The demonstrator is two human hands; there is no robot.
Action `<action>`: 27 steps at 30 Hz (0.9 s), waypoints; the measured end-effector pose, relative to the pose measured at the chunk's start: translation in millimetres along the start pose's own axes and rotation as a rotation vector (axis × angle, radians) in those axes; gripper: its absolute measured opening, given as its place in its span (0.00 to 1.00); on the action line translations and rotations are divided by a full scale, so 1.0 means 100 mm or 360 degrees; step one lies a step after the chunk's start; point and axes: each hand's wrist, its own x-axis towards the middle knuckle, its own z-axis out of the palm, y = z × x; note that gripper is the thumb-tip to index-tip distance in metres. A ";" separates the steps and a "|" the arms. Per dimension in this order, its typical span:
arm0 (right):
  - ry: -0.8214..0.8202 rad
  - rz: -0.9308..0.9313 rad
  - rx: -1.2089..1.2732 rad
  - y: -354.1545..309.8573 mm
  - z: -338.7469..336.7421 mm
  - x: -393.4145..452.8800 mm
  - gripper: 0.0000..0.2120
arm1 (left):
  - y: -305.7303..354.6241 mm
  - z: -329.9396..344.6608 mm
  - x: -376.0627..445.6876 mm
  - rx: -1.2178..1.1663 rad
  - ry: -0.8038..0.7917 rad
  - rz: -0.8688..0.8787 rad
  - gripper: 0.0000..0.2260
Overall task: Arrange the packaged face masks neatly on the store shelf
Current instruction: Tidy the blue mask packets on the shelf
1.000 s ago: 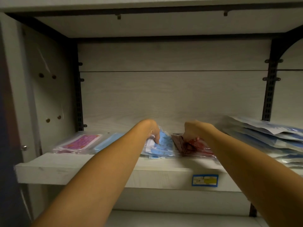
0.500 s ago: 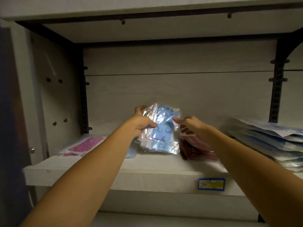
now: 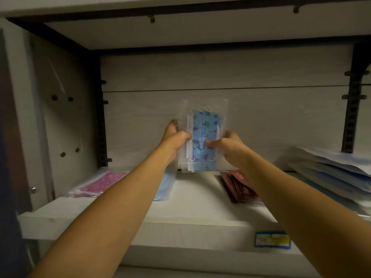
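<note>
You have the blue patterned mask packs (image 3: 204,137) up off the shelf (image 3: 196,209), held between both hands in front of the back panel, with their long axis upright and the lower edges hanging just above the bare strip of shelf board. Your left hand (image 3: 176,137) grips the left edge, thumb curled over the front; your right hand (image 3: 226,142) pinches the right edge, thumb on the face of the front pack. Both hands sit level at mid-height, so neither is nearer the landing spot. That spot lies straight below, between the pale blue pack (image 3: 165,185) on the left and the dark red packs (image 3: 239,187) on the right. Judging by those neighbours, which lie flat running front to back, you would need to tip the top edge away and lower the bundle.
</note>
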 end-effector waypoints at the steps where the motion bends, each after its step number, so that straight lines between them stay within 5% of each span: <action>1: -0.0051 -0.0014 0.0009 0.00 -0.01 0.01 0.23 | -0.02 0.00 0.02 0.0012 -0.0006 0.0027 0.18; 4: -0.0202 0.0017 -0.0090 0.13 -0.03 0.01 0.24 | -0.20 -0.01 0.03 -0.0066 0.0013 0.0049 0.18; 7: -0.0217 0.0140 -0.0117 0.42 -0.04 0.05 0.34 | -0.47 -0.04 0.06 -0.0113 0.0106 -0.0035 0.29; 11: -0.0165 0.0095 -0.0021 0.59 -0.03 0.14 0.32 | -0.64 -0.06 0.17 -0.0095 0.0098 -0.0123 0.09; 17: 0.0072 -0.0062 0.0027 0.59 -0.01 0.24 0.20 | -0.62 0.00 0.26 -0.0005 0.0156 0.0129 0.14; 20: 0.0002 -0.0056 0.0044 0.58 -0.05 0.24 0.24 | -0.56 0.00 0.25 -0.0246 0.0177 0.0086 0.18; 27: -0.0024 0.0098 -0.0067 0.61 -0.06 0.20 0.23 | -0.68 -0.12 0.27 -0.0138 0.0094 0.0041 0.02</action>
